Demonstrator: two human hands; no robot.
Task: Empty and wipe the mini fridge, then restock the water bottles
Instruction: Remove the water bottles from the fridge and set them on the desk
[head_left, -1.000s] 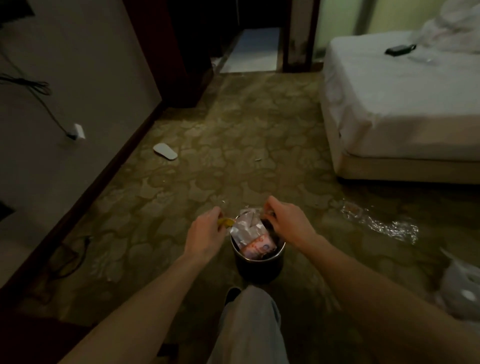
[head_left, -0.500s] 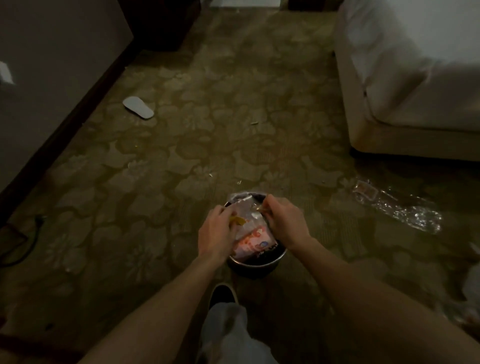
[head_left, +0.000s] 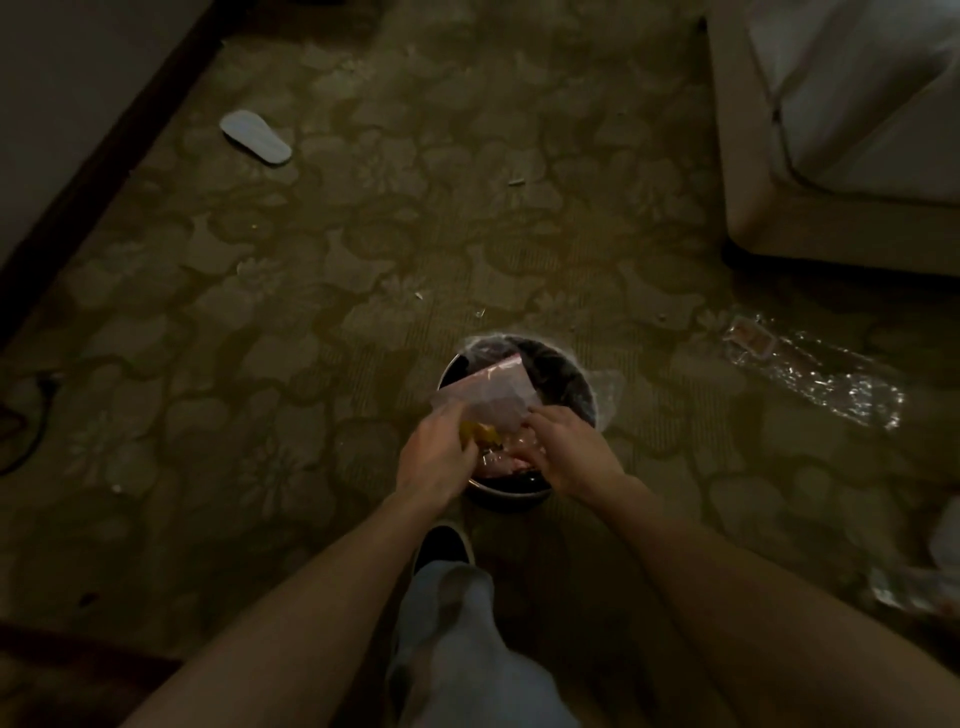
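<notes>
Head view | lower centre: our left hand (head_left: 435, 457) and right hand (head_left: 566, 451) pinch a clear wrapper (head_left: 485, 397) over the lined bin (head_left: 571, 370), likely pressing rubbish down | mini fridge and water bottles out of frame

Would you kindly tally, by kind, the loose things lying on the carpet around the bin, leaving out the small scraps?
Slipper: 1
Clear crumpled plastic wrapping: 1
Dark cable at the left edge: 1
Pale bag at the right edge: 1
Total: 4
</notes>
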